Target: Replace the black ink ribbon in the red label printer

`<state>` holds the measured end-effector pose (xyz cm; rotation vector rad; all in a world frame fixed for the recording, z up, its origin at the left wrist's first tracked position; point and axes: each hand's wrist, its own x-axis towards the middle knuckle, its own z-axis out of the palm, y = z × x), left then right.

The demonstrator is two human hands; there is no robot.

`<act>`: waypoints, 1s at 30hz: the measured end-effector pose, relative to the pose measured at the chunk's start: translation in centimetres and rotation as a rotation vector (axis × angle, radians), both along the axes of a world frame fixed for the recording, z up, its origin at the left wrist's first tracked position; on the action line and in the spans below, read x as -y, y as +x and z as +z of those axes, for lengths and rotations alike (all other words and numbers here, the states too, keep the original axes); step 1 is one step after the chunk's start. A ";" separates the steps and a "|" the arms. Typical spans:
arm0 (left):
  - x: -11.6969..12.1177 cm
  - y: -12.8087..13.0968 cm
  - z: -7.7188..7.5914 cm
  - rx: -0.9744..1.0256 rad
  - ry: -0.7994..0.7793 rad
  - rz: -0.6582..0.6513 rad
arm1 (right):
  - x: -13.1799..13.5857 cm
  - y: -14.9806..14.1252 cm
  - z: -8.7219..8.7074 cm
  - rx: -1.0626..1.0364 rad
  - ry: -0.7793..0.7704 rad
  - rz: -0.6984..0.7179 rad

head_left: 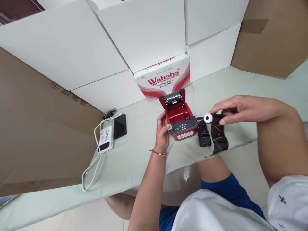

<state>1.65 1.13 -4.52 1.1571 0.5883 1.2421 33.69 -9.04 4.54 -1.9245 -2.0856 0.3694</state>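
A small red and black label printer stands on the cloth-covered surface with its lid raised and its red inner bay showing. My left hand grips the printer's left side, the thumb by its front corner. To the right, my right hand has its fingers and thumb around a small roll with a white end and a dark core hole. Dark, streaked strip material hangs below the thumb, seemingly from the roll. Another dark piece lies between it and the printer.
Behind the printer stands a Wahaha carton against white boxes. At left are a white power bank with a cable and a black phone. Brown cardboard rises at far left, another brown box at back right.
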 end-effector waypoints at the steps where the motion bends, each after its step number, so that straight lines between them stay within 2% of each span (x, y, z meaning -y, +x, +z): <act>1: 0.0 0.0 0.0 0.004 -0.006 0.004 | -0.8 -1.1 0.7 -0.007 0.014 0.015; 5: 0.0 0.1 0.0 0.002 0.000 0.001 | -4.9 -6.3 2.4 -0.043 0.051 0.101; 7: 0.0 0.1 0.0 -0.007 0.014 -0.008 | -6.8 -8.6 2.8 -0.050 0.021 0.151; 10: 0.0 0.1 0.0 -0.006 0.017 0.002 | -8.6 -11.1 3.3 0.020 -0.044 0.132; 13: 0.0 0.2 0.0 0.013 0.008 0.009 | -9.3 -12.6 3.8 0.163 -0.089 0.080; 18: -0.1 0.3 -0.2 0.021 0.002 0.001 | -9.7 -14.1 4.7 0.335 -0.325 0.104; 24: -0.2 0.2 -0.4 0.017 0.006 -0.007 | -10.3 -14.9 5.5 0.385 -0.385 0.126; 27: -0.1 0.2 -0.3 0.028 -0.004 -0.013 | -9.1 -14.5 6.2 0.342 -0.305 0.142; 30: -0.1 0.2 -0.4 0.034 -0.001 -0.017 | -7.8 -13.9 6.4 0.139 0.048 0.082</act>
